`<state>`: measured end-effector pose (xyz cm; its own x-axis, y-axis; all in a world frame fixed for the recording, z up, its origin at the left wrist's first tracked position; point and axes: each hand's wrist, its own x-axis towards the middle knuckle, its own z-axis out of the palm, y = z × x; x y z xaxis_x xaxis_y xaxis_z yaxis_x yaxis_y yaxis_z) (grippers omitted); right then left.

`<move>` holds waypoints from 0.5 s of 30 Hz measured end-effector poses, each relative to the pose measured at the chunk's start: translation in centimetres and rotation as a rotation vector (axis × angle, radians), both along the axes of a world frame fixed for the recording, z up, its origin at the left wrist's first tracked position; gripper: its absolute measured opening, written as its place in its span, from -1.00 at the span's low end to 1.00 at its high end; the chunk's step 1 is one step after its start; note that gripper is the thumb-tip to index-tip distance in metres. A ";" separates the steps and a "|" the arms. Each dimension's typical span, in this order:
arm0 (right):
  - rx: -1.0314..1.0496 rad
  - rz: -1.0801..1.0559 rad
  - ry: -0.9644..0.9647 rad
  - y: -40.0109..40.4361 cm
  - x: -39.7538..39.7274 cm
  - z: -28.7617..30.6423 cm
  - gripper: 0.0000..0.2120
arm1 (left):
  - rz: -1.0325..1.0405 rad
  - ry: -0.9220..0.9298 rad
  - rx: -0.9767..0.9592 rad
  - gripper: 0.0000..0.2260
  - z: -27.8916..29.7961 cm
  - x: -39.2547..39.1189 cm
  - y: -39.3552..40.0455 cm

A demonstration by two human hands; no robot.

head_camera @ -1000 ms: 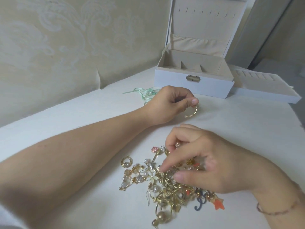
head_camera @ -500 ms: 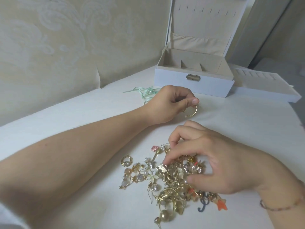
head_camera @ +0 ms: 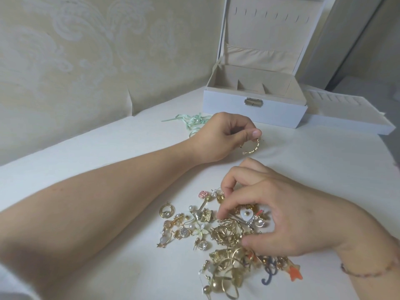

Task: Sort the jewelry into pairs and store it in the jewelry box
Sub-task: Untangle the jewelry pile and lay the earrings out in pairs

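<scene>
The left hand (head_camera: 225,137) stays where it was a second ago, resting on the white tabletop (head_camera: 324,169) between the jewelry pile (head_camera: 225,237) and the jewelry box (head_camera: 255,109). Its thumb and curled fingers (head_camera: 256,133) pinch one end of a gold beaded hoop earring (head_camera: 253,148), which hangs just beneath them. That earring has not moved; it reads as the sample waiting for its partner.

What has changed is in the pile. The right hand (head_camera: 279,215) has worked across the heap over the last second, and its fingers now sit curled and slightly parted on top of the tangle, with the forefinger tip pressing into the gold pieces and the thumb low at the near side. Whether they actually pinch a piece I cannot tell. The raking has pulled pieces apart: a white heart-shaped piece (head_camera: 246,213) now shows just under the fingers, and a square gold earring (head_camera: 205,215) lies exposed to the left of them.

For the task, this looks like the search for the matching hoop, not yet finished. Nothing can be seen in the open box's compartments from this angle, and the removable tray (head_camera: 346,118) sits beside the box on its right. A mint ribbon (head_camera: 192,120) lies behind the left hand. Most of the sorting appears to remain.
</scene>
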<state>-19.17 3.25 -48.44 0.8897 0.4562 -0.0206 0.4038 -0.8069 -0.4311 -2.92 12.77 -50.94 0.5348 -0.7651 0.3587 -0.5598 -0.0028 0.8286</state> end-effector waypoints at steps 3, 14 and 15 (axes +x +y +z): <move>0.045 0.006 -0.021 -0.2 0.1 -0.1 -0.73 | 0.002 -0.011 -0.007 -0.84 0.0 0.0 0.0; 0.428 -0.077 -0.046 -1.2 1.0 -0.7 -0.87 | 0.004 -0.021 0.009 -0.83 0.2 -0.1 0.0; 0.463 -0.111 -0.041 -1.4 1.0 -0.7 -0.87 | 0.001 -0.016 0.007 -0.83 0.2 -0.1 0.0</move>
<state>-18.13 1.88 -49.15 0.9292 0.3118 0.1984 0.3504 -0.5730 -0.7408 -2.97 12.76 -50.74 0.5299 -0.7671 0.3616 -0.5732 -0.0096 0.8194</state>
